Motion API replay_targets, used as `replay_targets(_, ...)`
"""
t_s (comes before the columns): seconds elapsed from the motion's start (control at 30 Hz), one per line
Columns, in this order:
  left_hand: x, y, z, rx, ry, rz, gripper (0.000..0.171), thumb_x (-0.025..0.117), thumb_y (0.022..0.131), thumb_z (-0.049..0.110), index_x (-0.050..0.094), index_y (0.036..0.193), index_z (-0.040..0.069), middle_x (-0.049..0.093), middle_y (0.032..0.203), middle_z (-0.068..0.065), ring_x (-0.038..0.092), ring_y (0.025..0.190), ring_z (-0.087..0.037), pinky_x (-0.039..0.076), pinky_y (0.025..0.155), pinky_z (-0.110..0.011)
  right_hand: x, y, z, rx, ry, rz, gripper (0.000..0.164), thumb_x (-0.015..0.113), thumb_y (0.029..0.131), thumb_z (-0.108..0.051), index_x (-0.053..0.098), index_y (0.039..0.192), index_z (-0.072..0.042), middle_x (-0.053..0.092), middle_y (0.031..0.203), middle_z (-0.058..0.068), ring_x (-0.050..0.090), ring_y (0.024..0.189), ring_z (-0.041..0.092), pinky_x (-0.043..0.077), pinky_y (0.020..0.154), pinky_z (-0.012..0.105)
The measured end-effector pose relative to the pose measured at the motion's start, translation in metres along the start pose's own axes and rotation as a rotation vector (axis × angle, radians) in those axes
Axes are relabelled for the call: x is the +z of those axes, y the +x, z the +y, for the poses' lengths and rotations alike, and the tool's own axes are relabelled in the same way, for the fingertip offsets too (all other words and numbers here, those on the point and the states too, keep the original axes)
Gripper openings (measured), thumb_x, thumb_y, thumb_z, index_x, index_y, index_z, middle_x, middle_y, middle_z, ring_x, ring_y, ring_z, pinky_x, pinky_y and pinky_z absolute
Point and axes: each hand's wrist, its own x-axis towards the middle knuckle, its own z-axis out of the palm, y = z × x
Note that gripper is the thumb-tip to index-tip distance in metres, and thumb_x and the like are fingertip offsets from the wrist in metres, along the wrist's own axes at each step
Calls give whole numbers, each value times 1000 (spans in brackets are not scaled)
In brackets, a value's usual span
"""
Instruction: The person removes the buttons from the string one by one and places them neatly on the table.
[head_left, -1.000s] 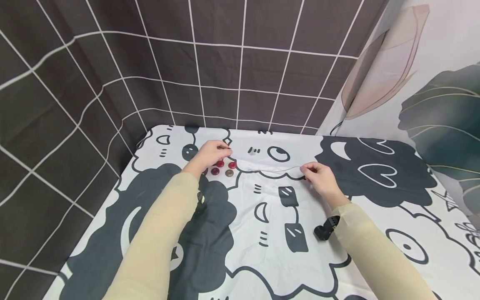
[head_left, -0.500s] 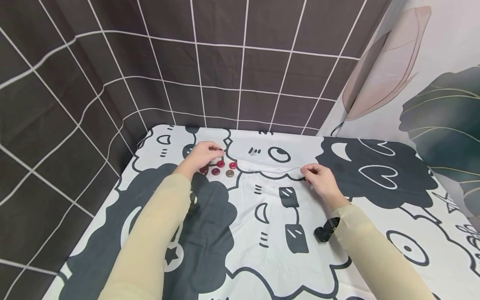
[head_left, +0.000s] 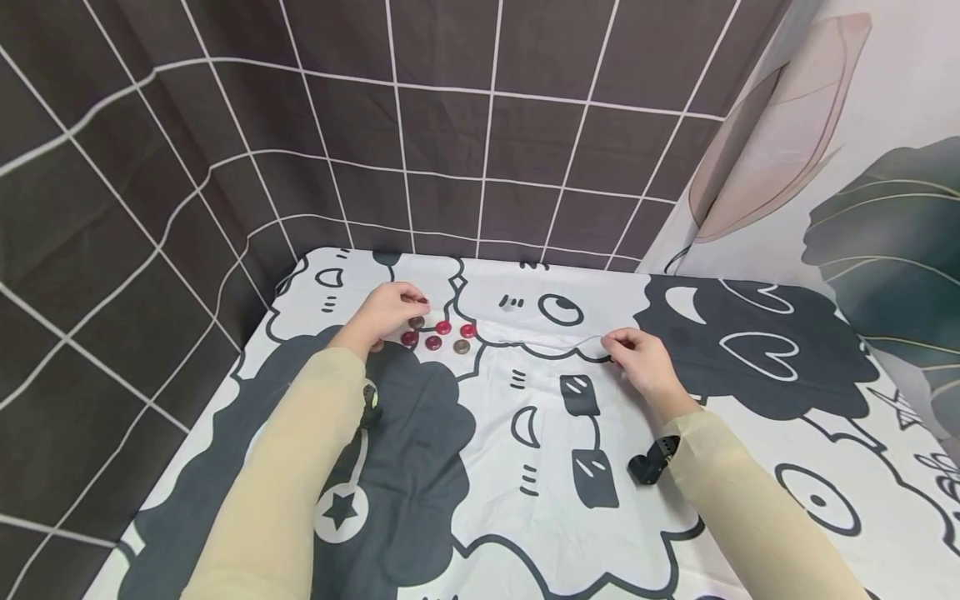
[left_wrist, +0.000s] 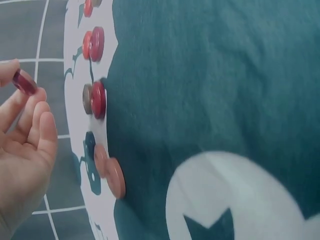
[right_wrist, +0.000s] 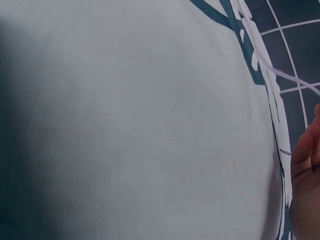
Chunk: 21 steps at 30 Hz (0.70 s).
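My left hand (head_left: 381, 315) hovers over the left end of a group of round buttons. Between its thumb and fingers it pinches a dark red button (left_wrist: 25, 82), seen nearly edge-on in the left wrist view. Below the hand lie bright red (head_left: 443, 327), dark red (head_left: 433, 342) and brown (head_left: 461, 347) buttons, and a pinkish button (left_wrist: 115, 178) shows near the wrist. Off to the right, my right hand (head_left: 641, 360) pinches the end of a thin white cord (right_wrist: 282, 74). The cord runs leftward from the fingertips toward the buttons, faint against the white cloth.
A black-and-white cartoon cloth (head_left: 525, 533) covers the table. Dark grid-patterned fabric (head_left: 442, 133) rises behind and on the left; a leaf-print curtain (head_left: 885, 200) hangs at the right. Each wrist carries a black camera (head_left: 654, 460).
My left hand has moved left across the buttons with the dark red button in its fingers, uncovering buttons on the left side. The right hand and cord have stayed nearly still.
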Motion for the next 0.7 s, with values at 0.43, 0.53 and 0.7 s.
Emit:
replay_targets(0.43,-6,-4,-4,12,180,-59,29,62,86,25,60,112,11,55,108,-12,41,43,-17,46,42,-35,1,0,4,-1,23,-2,28,58,92,-28,65,99,-2,57,72,6,52,64,15,42,54,24)
replay_targets(0.53,-7,-6,-3,54,270,-77,27,60,85,20,60,110,8,56,103,-13,46,44,-18,47,43,-34,1,1,4,-5,18,0,28,58,92,-28,65,99,-2,57,72,6,51,64,15,42,54,24)
replay_targets(0.7,-8,-5,-6,114,362,-93,22,59,84,13,59,104,5,54,96,-14,51,47,-18,45,40,-28,1,1,4,-3,10,2,28,58,92,-28,65,98,-2,57,71,6,51,64,16,43,54,25)
